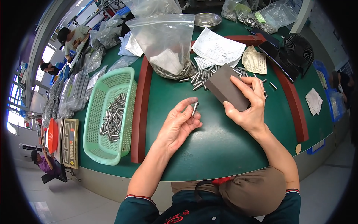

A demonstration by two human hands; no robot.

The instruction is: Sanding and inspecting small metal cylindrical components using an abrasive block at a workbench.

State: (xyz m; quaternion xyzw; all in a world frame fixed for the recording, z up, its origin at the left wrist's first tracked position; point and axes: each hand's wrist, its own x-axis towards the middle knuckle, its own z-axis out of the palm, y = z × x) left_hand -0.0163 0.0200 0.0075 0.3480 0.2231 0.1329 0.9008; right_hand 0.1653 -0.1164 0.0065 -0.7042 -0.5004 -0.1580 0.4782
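Head view, middle of frame: left hand (178,125) pinches a metal pin (194,108); right hand (248,102) grips a grey block (226,88). Rub it gently and evenly.

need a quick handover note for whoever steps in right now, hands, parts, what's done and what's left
Left hand: palm up over the green table, pinching one small metal pin upright in its fingertips.
Right hand: holding a grey rectangular block tilted above the table.
Parts: loose metal pins lie spilled from the open clear plastic bag just beyond the block. The green mesh basket to the left holds a heap of the same pins.
Done: judging by the basket, a fair batch has been put there.
Left: the pin in hand, the loose pile and what remains in the bag.
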